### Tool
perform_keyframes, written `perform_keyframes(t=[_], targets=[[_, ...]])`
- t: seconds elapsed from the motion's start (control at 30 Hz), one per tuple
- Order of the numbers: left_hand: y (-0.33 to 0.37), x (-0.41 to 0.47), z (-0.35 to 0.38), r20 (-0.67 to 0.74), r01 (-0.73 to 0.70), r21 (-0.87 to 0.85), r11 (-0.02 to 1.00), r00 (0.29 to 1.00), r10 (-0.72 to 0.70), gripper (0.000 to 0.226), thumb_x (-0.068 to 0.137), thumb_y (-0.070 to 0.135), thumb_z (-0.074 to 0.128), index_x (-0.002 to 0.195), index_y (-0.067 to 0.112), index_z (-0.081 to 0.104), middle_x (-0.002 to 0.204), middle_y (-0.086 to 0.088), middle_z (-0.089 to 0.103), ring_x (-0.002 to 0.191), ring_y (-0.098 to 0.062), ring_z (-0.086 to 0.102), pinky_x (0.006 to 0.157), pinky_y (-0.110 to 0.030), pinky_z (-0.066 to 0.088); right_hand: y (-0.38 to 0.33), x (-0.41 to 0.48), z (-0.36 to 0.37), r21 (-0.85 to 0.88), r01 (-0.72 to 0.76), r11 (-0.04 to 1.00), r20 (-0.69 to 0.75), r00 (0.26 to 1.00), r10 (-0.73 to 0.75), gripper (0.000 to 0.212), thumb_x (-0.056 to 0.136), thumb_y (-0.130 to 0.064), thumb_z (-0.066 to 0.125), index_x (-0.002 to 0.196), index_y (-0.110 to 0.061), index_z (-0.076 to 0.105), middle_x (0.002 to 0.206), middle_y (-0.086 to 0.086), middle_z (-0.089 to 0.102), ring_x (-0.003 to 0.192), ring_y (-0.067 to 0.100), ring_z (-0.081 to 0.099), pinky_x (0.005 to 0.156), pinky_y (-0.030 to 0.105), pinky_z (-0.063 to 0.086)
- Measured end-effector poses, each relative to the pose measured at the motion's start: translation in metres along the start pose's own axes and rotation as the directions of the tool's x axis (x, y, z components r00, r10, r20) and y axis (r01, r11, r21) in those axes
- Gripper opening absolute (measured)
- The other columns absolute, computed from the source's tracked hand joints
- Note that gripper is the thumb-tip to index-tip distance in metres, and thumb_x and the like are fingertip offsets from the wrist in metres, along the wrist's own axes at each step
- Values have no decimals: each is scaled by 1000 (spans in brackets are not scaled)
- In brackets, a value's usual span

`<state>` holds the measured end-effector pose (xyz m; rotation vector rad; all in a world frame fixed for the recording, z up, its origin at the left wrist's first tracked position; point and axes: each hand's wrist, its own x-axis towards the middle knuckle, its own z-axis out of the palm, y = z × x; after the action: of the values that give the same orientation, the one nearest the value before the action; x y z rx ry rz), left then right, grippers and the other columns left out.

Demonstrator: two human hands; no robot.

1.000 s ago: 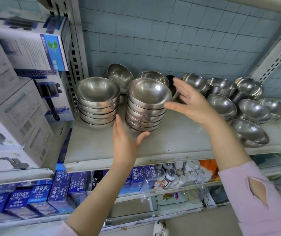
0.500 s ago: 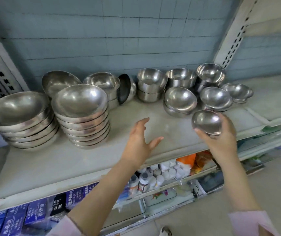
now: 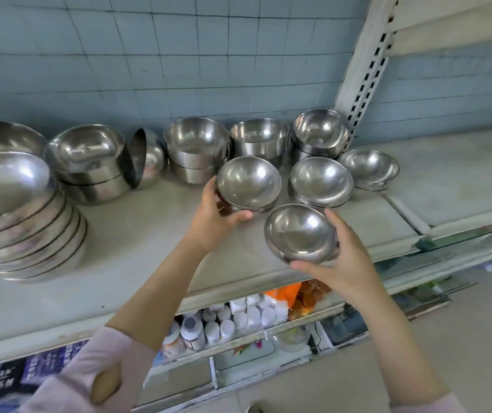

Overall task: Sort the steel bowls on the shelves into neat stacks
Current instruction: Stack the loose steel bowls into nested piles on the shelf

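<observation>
Steel bowls sit across the grey shelf (image 3: 137, 263) ahead of you, mouths up, save one bowl on its edge (image 3: 146, 158) far left of your left hand. Your right hand (image 3: 341, 257) holds a single small bowl (image 3: 300, 232) from below, fingers wrapped around its far side and thumb under the near rim; whether it rests on the shelf or is clear of it cannot be told. Your left hand (image 3: 212, 217) grips the left side of a short stack of small bowls (image 3: 249, 183), thumb along the base at the front, fingers behind; that stack stands on the shelf just beyond and left of the held bowl. A second short stack (image 3: 321, 181) stands directly beyond your right hand, with another small bowl (image 3: 368, 168) beside it to the right. Three deeper stacks (image 3: 258, 141) line the back wall. A tall stack of wide bowls (image 3: 21, 222) stands well to the left of your left hand, blurred.
</observation>
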<state>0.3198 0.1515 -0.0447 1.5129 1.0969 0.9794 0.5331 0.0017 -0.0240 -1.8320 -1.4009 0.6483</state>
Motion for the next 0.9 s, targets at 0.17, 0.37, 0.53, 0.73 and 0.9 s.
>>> perform_keyframes(t=[0.17, 0.37, 0.53, 0.73, 0.9], targets=[[-1, -26, -25, -17, 1, 57, 998, 1000, 0, 96, 71, 19, 84, 147, 19, 26, 137, 8, 47, 115, -8, 57, 86, -11, 45, -2, 3, -3, 55, 28, 998, 37, 999, -31, 110, 60, -46, 91, 151, -41, 28, 139, -25, 36, 134, 7, 40, 111, 34, 39], [-6, -77, -78, -52, 55, -28, 998, 997, -57, 94, 59, 40, 83, 136, 31, 30, 139, 10, 44, 120, -11, 56, 96, -29, 49, -25, 2, 3, 219, 27, 975, 44, 998, -38, 102, 62, -39, 90, 147, -45, 35, 140, -21, 42, 120, 2, 44, 100, 29, 40], [-4, -91, -93, -37, 75, -52, 996, 996, -77, 89, 63, 38, 83, 136, 30, 31, 137, 14, 44, 119, 0, 53, 90, -20, 49, -67, 15, 18, 294, 120, 948, 66, 987, -145, 98, 63, -35, 90, 146, -45, 38, 133, -29, 43, 121, 1, 43, 92, 19, 35], [-7, -90, -92, -25, 51, -63, 997, 998, -52, 80, 73, 32, 82, 137, 25, 35, 139, 10, 46, 122, -5, 53, 90, -18, 49, -113, 35, 43, 237, 222, 946, 162, 951, -264, 97, 65, -38, 90, 146, -43, 36, 142, -27, 39, 126, -4, 37, 87, 5, 30], [-15, -91, -94, -11, 38, -46, 998, 999, -39, 90, 67, 43, 80, 141, 24, 31, 142, 11, 43, 121, -9, 55, 98, -26, 48, -120, 43, 64, 149, 208, 967, 249, 938, -240, 106, 62, -45, 90, 150, -41, 31, 149, -23, 38, 134, 4, 39, 101, 23, 35]])
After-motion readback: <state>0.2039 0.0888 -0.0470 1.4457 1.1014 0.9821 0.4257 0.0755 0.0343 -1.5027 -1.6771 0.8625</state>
